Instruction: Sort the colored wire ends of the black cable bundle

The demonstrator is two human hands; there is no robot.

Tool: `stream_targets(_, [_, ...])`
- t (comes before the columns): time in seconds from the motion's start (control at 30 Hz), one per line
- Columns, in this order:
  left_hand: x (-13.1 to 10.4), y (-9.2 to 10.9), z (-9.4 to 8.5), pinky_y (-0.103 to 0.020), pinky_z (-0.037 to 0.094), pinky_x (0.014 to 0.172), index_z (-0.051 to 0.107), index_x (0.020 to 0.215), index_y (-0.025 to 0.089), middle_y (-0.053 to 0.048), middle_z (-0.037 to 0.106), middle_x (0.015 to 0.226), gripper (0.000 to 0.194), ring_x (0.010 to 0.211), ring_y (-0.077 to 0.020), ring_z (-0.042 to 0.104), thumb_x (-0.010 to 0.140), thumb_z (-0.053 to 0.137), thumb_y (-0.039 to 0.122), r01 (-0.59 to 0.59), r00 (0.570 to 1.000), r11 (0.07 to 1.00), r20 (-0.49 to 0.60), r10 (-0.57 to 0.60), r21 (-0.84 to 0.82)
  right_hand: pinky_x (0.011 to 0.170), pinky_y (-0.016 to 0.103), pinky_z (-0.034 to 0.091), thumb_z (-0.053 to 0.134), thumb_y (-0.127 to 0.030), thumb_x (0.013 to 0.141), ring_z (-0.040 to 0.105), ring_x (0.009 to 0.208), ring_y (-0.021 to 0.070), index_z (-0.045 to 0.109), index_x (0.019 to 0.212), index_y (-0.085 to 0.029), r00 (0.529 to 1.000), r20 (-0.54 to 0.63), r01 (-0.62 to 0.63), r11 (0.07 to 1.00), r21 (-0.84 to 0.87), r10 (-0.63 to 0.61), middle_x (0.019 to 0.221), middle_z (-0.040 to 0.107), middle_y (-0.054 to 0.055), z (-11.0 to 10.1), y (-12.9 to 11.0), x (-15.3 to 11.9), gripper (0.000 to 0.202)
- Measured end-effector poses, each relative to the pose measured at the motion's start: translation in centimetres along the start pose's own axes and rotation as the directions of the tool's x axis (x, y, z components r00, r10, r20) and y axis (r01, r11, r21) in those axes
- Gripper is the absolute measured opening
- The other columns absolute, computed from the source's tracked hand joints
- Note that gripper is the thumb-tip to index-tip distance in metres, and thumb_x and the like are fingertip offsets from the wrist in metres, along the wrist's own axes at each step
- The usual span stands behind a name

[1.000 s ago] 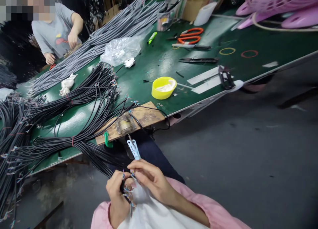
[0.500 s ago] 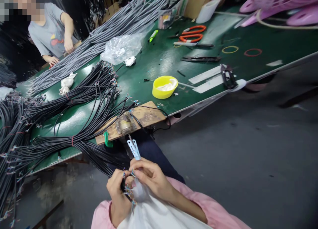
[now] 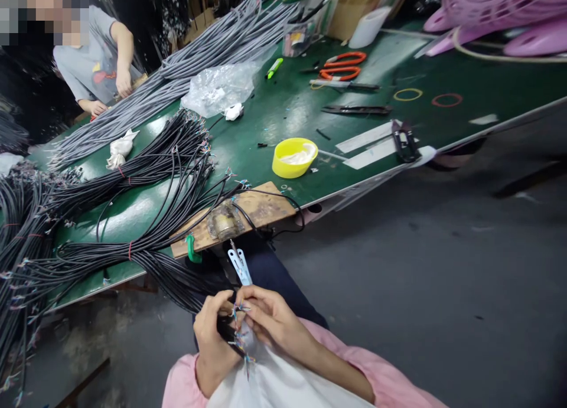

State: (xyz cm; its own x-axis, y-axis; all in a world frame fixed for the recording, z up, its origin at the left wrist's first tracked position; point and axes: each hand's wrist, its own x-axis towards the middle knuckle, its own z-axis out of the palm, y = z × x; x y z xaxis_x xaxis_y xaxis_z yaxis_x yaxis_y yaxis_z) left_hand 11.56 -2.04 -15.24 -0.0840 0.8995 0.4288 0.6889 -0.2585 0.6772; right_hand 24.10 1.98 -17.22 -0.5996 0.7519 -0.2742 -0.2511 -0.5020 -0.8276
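At seven o'clock my left hand point(image 3: 212, 337) curls round black cables point(image 3: 227, 331), its thumb and forefinger now parted from their earlier pinch, while my right hand point(image 3: 274, 322), at six, pinches one coloured wire end point(image 3: 241, 307), apparently steadying it alone.

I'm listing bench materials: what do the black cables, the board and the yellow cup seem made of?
Black cables: probably rubber or plastic sheathing, satin, with coloured wires at their ends. Board: apparently wood, worn matte, tan and stained. Yellow cup: likely plastic, smooth, evenly coloured.
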Motion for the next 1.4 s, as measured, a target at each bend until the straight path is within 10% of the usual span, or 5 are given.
stream_targets(0.17, [0.5, 0.3, -0.3, -0.02, 0.043, 0.056, 0.06, 0.106, 0.018, -0.003, 0.063, 0.076, 0.026, 0.063, -0.0113, 0.059, 0.082, 0.052, 0.015, -0.077, 0.988, 0.994, 0.128, 0.086, -0.073, 0.042, 0.018, 0.038, 0.053, -0.056, 0.086, 0.045, 0.049, 0.0079, 0.054, 0.082, -0.015, 0.98, -0.013, 0.193, 0.961, -0.199, -0.2, 0.068, 0.051, 0.002, -0.1, -0.9, 0.0, 0.041])
stream_targets(0.33, [0.2, 0.6, -0.7, -0.023, 0.04, 0.059, 0.063, 0.093, 0.02, 0.0, 0.06, 0.069, 0.017, 0.062, -0.0112, 0.058, 0.085, 0.05, 0.014, -0.127, 0.968, 0.992, 0.216, 0.125, -0.004, 0.059, 0.022, 0.044, 0.041, -0.021, 0.095, 0.054, 0.067, 0.0125, 0.058, 0.074, -0.015, 0.848, 0.086, 0.46, 0.644, -0.611, -0.523, 0.073, 0.055, 0.005, -1.1, -3.1, -0.8, 0.027])
stream_targets(0.7, [0.6, 0.7, -1.1, -0.022, 0.04, 0.058, 0.059, 0.104, 0.019, 0.001, 0.062, 0.068, 0.018, 0.058, -0.0098, 0.057, 0.088, 0.052, 0.022, -0.177, 0.971, 0.983, 0.156, 0.181, -0.037, 0.04, 0.016, 0.03, 0.056, -0.054, 0.086, 0.035, 0.05, 0.0042, 0.051, 0.075, -0.014, 0.976, 0.144, 0.168, 0.986, -0.018, -0.164, 0.077, 0.038, 0.0, -0.8, -1.6, -0.4, 0.042])
stream_targets(1.03, [0.6, 0.4, -1.8, -0.024, 0.031, 0.055, 0.065, 0.077, 0.018, -0.001, 0.053, 0.065, 0.037, 0.057, -0.0094, 0.051, 0.096, 0.04, 0.037, -0.173, 0.934, 0.982, 0.304, 0.189, -0.08, 0.062, 0.021, 0.043, 0.037, -0.016, 0.097, 0.052, 0.069, 0.011, 0.058, 0.082, -0.015, 0.819, 0.216, 0.506, 0.494, -0.707, -0.531, 0.078, 0.049, 0.004, -1.3, -4.3, -1.5, 0.025])
stream_targets(1.4, [0.5, -0.1, -2.2, -0.024, 0.032, 0.055, 0.067, 0.09, 0.022, 0.002, 0.06, 0.064, 0.02, 0.056, -0.009, 0.056, 0.089, 0.053, 0.036, -0.126, 0.944, 0.969, 0.273, 0.183, -0.212, 0.067, 0.02, 0.046, 0.035, -0.016, 0.098, 0.056, 0.075, 0.0115, 0.058, 0.085, -0.015, 0.797, 0.339, 0.574, 0.452, -0.683, -0.499, 0.083, 0.057, 0.006, -1.2, -4.2, -1.7, 0.026])
